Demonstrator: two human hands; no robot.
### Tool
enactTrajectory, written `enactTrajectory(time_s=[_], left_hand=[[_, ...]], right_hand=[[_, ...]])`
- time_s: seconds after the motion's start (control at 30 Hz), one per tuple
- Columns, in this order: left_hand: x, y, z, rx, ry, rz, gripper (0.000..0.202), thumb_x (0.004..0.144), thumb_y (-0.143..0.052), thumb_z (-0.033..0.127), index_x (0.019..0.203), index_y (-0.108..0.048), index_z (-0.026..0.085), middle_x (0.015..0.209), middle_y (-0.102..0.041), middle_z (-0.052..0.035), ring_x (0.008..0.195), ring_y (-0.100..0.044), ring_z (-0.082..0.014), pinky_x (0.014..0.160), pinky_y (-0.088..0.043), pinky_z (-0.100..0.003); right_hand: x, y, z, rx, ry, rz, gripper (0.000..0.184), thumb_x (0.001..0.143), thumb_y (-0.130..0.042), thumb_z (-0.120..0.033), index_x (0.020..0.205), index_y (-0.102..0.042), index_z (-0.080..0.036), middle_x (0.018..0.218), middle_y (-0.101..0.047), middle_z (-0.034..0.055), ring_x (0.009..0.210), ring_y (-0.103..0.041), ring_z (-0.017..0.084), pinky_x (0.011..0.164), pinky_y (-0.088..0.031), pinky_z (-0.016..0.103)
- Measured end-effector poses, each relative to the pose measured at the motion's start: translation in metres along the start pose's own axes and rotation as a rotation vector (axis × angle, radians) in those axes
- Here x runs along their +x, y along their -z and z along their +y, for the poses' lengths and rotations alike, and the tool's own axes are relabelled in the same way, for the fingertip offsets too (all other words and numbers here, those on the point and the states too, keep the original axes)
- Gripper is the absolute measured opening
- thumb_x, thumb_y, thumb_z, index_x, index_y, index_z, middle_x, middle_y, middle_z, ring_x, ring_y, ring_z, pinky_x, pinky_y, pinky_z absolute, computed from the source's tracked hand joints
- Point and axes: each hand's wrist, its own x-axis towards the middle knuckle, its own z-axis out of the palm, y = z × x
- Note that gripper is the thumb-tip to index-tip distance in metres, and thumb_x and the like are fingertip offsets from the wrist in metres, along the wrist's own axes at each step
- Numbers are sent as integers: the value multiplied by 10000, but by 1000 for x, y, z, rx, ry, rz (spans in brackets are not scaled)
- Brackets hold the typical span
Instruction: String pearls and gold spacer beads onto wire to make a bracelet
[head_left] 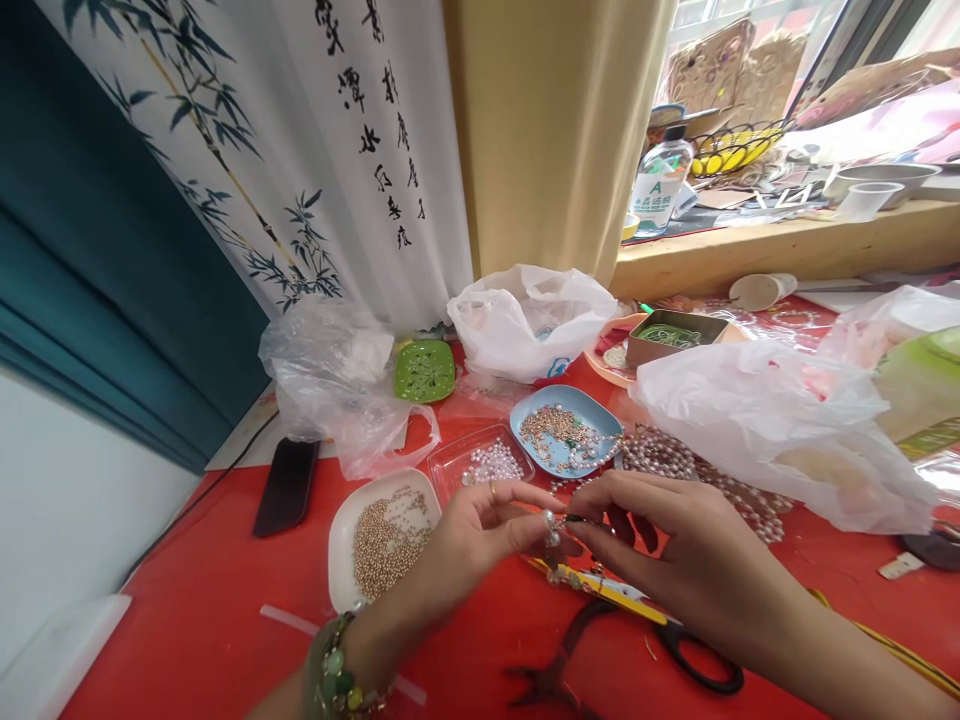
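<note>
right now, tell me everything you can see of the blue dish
The blue dish is shallow, rounded-square and raised-rimmed, plastic by its look. It sits upright on the red tabletop beyond the right hand, beside the clear tray; whether they touch is unclear. Gold-toned beads cover much of its left part, with pearly beads toward the right and green bits among them.

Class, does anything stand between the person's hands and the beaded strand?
Nothing visible does: the left hand pinches the beaded strand, and the right hand is close beside its pearls. The yellow tool lies on the red table below, not between them.
</note>
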Motion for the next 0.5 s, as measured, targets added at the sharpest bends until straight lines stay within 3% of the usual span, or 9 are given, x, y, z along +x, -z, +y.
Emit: enactTrajectory(time_s=[0.17, 0.5], left_hand=[[1, 0, 1, 43, 33, 98, 131, 683, -679, 233, 756, -659, 125, 678, -673, -43, 625, -600, -119, 652, -460, -240], [1, -2, 2, -114, 107, 40, 188, 689, -669, 285, 708, -606, 108, 601, -649, -39, 538, -591, -116, 569, -462, -238]], right_hand=[[2, 2, -1, 19, -51, -44, 92, 733, -578, -147, 702, -626, -219, 641, -675, -40, 558, -593, 100, 538, -429, 202], [11, 7, 1, 197, -280, -219, 134, 763, -544, -231, 704, -656, -190, 642, -668, -13, 558, -546, 119, 509, -405, 217]])
